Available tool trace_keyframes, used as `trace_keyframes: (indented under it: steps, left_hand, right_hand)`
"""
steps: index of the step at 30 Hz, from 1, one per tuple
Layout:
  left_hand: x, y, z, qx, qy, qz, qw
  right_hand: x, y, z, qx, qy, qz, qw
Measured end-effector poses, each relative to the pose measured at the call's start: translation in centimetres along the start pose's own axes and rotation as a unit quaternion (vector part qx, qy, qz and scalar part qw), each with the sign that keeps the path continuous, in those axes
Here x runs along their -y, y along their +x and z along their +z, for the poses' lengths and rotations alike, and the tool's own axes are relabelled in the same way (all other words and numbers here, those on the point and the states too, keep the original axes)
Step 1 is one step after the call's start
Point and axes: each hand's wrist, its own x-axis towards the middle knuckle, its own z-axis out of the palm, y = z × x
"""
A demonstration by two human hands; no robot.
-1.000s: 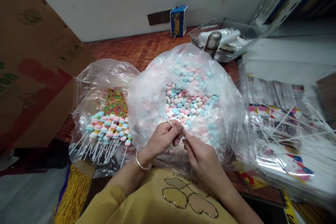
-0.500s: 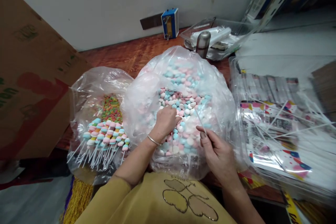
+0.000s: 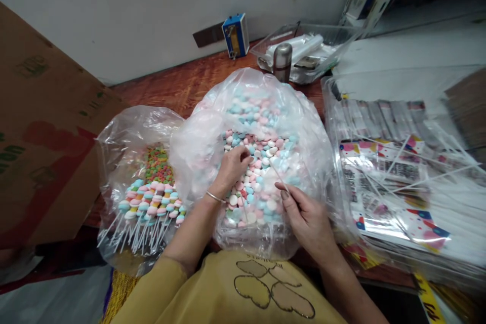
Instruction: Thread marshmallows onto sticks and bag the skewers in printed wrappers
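A large clear plastic bag (image 3: 197,134) lies open in front of me, full of pink, blue and white button-shaped candies (image 3: 271,149). Over the candies, my left hand (image 3: 232,166) is closed with its fingertips pinched together; whatever they hold is too small to make out. My right hand (image 3: 304,212) grips a thin white stick (image 3: 279,174) between thumb and fingers, its upper end slanting left above the candies. To the left, finished candy skewers (image 3: 152,202) on white sticks rest in a row on a second clear bag (image 3: 114,136) with red, green and orange rings (image 3: 157,164) inside.
A cardboard box (image 3: 41,126) stands at the left. At the right, a clear tray (image 3: 330,126) holds printed wrappers (image 3: 383,162) and loose white sticks. A metal cylinder (image 3: 282,61), a blue box-shaped device (image 3: 236,35) and a clear bin (image 3: 341,43) stand along the back.
The view has shifted, moving the scene slightly left. My left hand has risen a little over the candies, still pinched. My right hand keeps its grip on the white stick.
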Motion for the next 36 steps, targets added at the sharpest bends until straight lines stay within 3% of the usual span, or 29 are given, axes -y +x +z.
trace_keyframes:
  steps: [9,16,24,29,31,33,34,36]
  left_hand:
    - [0.6,-0.6,0.6,0.075,0.056,0.130,0.987]
    - [0.7,0.3,0.9,0.049,0.083,0.102,0.990]
    - [0.4,-0.2,-1.1,0.150,0.137,0.135,0.970]
    - [0.4,-0.3,-0.4,0.135,0.147,0.131,0.971]
    - [0.4,-0.3,0.1,0.108,0.096,0.107,0.984]
    - [0.1,-0.4,0.3,0.065,-0.027,0.031,0.997]
    - [-0.2,-0.6,0.2,0.047,-0.119,-0.022,0.992]
    - [-0.8,-1.0,-0.3,0.025,-0.327,-0.117,0.937]
  right_hand:
    - [-0.3,0.2,0.3,0.009,0.002,-0.013,1.000]
    - [-0.2,0.1,0.4,0.020,0.001,-0.014,1.000]
    - [-0.6,0.2,0.3,0.008,0.003,-0.006,1.000]
    - [-0.4,0.1,0.6,0.001,0.010,0.037,0.999]
    - [-0.4,-0.1,0.6,0.004,0.013,0.055,0.998]
    - [-0.2,-0.2,0.5,0.010,-0.005,0.059,0.998]
    - [-0.1,-0.2,0.5,0.014,-0.024,0.054,0.998]
    - [0.3,-0.1,0.4,0.029,-0.067,0.030,0.997]
